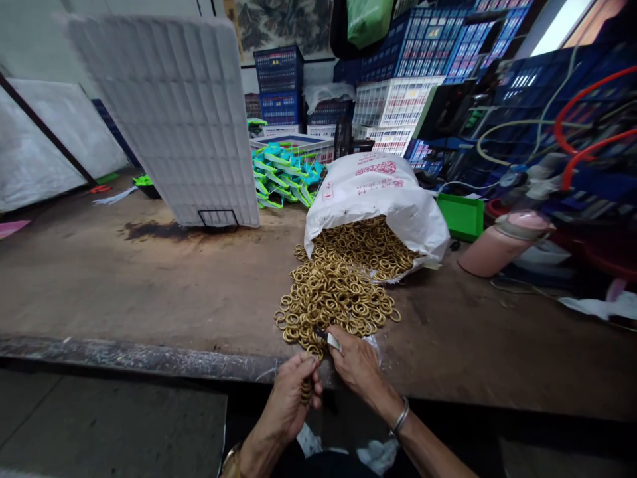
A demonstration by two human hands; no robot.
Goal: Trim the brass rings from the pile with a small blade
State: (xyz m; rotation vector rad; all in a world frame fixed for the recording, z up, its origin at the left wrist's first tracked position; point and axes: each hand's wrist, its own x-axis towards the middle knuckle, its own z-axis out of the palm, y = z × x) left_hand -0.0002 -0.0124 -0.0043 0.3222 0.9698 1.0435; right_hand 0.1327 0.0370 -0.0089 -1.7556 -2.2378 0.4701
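Note:
My left hand (288, 398) is closed around a short stack of gold rings (306, 392) at the table's front edge. In my right hand (358, 365) is a small tool with a dark tip and a pale, shiny body (332, 340); its exact kind is unclear. The tip touches or hovers just over the near side of a heap of loose gold rings (328, 292). These rings spill from the mouth of a white woven sack (368, 186) with red print, which lies on its side behind the heap.
The brown table (124, 285) has a worn front edge. A tall white padded panel (169, 119) stands at left. Green and teal plastic pieces (283, 172) lie behind it. A green tray (460, 216) and pink bottle (502, 242) are at right, with stacked crates (281, 86) behind.

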